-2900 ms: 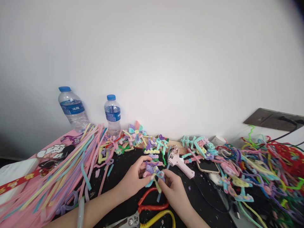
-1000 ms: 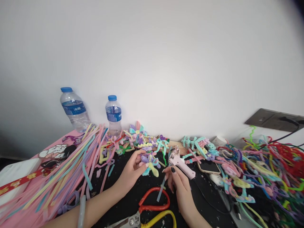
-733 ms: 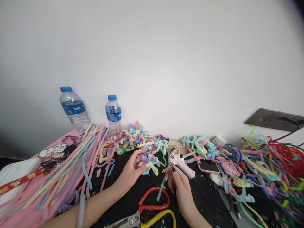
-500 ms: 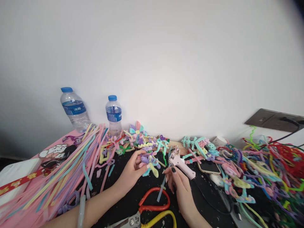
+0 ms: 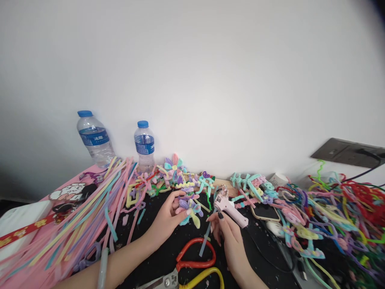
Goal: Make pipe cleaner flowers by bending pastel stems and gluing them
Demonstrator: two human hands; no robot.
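My left hand (image 5: 168,214) is closed on a pipe-cleaner flower (image 5: 192,208) with lilac, blue and pale yellow petals, held between thumb and fingers. Right of it, my right hand (image 5: 227,237) hovers with loosely bent fingers, their tips apart, and nothing visible in them. Just beyond those fingers lies a pale pink glue gun (image 5: 231,212). A translucent glue stick (image 5: 205,241) sticks out from its back toward me, close to my right fingertips. Scissors (image 5: 197,263) with one red and one yellow handle lie open below both hands on the black mat (image 5: 144,257).
Long pastel pipe cleaners (image 5: 87,216) cover the left side. Finished flower pieces (image 5: 174,164) line the wall. Two water bottles (image 5: 144,144) stand at the back left. A phone (image 5: 265,212), a white mouse (image 5: 274,228) and tangled pipe cleaners (image 5: 333,216) fill the right.
The flower in my left hand has turned slightly, its petals facing a little more toward me. My right hand stays almost in place beside the glue gun.
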